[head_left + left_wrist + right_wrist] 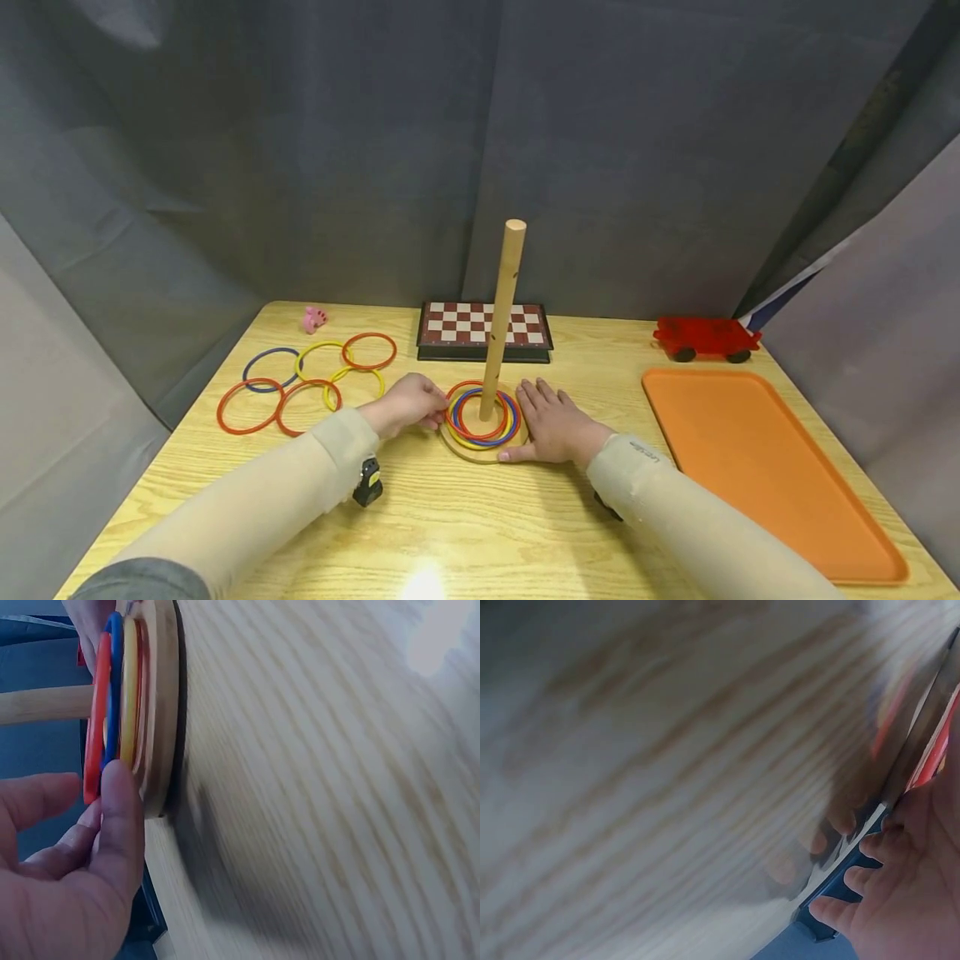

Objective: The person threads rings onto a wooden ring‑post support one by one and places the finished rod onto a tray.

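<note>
A wooden peg stands upright on a round wooden base, with red, blue and yellow rings stacked around its foot. The top red ring lies over a blue ring and a yellow ring. My left hand is at the left edge of the stack, its thumb and fingers pinching about the red ring's rim, the thumb tip overlapping the blue ring. On the base's right side rests my right hand, palm down with fingers spread out straight.
Several loose red, yellow and blue rings lie on the table's left side, near a small pink figure. A chessboard is behind the peg. To the right are an orange tray and a red toy car.
</note>
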Tool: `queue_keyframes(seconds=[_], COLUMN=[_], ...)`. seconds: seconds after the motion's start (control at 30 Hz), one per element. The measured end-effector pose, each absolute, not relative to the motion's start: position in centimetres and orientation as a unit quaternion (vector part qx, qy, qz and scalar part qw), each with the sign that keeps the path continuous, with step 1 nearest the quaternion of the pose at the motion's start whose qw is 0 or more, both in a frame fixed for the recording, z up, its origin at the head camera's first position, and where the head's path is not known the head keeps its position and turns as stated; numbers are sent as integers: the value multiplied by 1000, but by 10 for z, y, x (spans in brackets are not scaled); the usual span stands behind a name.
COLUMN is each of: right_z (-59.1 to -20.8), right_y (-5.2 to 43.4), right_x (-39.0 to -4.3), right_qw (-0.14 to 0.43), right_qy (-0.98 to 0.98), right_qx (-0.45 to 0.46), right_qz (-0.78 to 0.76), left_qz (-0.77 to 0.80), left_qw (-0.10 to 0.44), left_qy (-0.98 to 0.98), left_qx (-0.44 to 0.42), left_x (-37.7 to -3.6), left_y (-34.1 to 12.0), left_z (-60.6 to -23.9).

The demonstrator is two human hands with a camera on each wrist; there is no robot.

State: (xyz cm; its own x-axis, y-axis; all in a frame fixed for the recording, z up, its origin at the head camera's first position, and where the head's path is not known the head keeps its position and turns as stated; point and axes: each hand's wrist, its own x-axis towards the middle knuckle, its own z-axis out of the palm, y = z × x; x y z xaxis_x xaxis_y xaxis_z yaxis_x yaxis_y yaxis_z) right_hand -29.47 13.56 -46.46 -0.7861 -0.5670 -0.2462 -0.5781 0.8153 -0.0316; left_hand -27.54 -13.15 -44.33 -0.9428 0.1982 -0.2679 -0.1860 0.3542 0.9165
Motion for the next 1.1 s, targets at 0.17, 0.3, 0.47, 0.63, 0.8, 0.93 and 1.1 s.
queue_keyframes(seconds=[0.17, 0.3, 0.47, 0.63, 0.8, 0.93, 1.1], right_z=[-464, -465, -465, -463, -463, -465, -466], right_y=[136, 136, 135, 136, 137, 137, 135], right_x=[-294, -293, -293, -293, -295, -296, -296], right_qw=[123, 122, 126, 128, 124, 122, 123], right_qy=[945, 945, 945, 944, 945, 945, 946], right_qx=[-301, -302, -303, -303, -303, -302, -300], right_qz=[25, 25, 16, 15, 19, 19, 22], left_qz=[536, 556, 617, 654, 682, 696, 699], left_qw=[140, 121, 95, 75, 53, 39, 29], left_qy=[832, 822, 780, 752, 728, 715, 712], left_qx=[20, 30, 35, 46, 50, 47, 51], left_x=[-278, -282, -285, -283, -280, -274, -266], left_y=[-137, -145, -168, -199, -228, -247, -271], left_z=[-440, -429, -409, -393, -386, -387, -393])
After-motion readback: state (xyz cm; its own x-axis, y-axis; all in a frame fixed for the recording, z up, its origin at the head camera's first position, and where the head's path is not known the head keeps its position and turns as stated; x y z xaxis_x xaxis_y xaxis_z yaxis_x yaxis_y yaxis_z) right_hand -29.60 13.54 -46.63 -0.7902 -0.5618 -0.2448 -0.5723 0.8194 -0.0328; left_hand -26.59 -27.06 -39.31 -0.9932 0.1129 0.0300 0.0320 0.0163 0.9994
